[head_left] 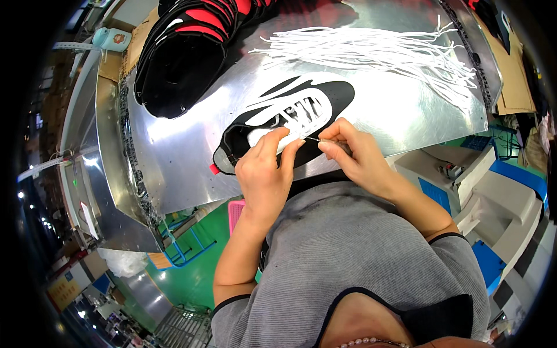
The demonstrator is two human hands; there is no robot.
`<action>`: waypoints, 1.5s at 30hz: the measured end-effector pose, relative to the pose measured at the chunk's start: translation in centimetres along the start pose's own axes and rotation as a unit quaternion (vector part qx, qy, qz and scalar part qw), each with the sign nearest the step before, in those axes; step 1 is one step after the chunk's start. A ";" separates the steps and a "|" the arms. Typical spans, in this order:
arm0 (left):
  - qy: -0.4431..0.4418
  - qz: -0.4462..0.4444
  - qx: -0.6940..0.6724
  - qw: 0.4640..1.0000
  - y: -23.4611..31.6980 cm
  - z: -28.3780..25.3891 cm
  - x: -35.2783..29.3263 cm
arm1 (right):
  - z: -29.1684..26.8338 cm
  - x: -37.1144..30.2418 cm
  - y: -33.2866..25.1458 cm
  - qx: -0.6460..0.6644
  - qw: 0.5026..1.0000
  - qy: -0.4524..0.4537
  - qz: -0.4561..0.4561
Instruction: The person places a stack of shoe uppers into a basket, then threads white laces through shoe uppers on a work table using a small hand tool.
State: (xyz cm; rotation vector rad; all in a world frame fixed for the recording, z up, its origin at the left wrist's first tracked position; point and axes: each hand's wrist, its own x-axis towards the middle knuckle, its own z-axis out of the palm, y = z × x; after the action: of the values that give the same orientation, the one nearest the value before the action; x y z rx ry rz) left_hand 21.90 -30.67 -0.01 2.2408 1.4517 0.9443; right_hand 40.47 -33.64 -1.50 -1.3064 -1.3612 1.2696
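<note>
The right hand (361,156) pinches a thin, dark-handled metal tool (312,138), while the left hand (264,173), its grip unclear to me, touches the black-and-white lace-up shoe (299,116) lying just beyond, heel lower-left, toe upper-right nearer the right.

Green floor (196,281) beneath a shiny metal table (174,174), small lights (81,314) leftward.

This looks like a shoe factory or workshop: a metal-surfaced worktop (174,153) carries a laced shoe upper (299,113), a row of black-and-red uppers (185,69) and loose white laces (371,49), above a green-painted floor (187,284).
</note>
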 end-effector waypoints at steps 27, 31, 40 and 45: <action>-0.312 -0.040 -0.019 0.949 0.5 -3.4 2.1 | -2.6 4.8 2.1 -0.170 0.968 0.032 -0.183; -0.335 -0.055 0.011 0.941 0.2 -4.3 1.5 | -3.8 4.5 1.8 -0.162 0.957 -0.063 -0.233; -0.153 0.063 0.046 0.985 0.5 -2.3 0.6 | -3.3 3.9 1.7 -0.310 0.887 -0.121 -0.319; -0.146 0.072 0.033 0.986 -0.1 -2.8 0.1 | -4.0 4.6 1.9 -0.271 0.892 -0.175 -0.318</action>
State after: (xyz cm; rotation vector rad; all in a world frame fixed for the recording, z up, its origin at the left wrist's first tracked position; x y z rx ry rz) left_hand 19.96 -30.76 2.03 2.4358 1.2222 0.5803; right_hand 44.16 -28.69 -3.17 -0.8417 -2.2848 0.6959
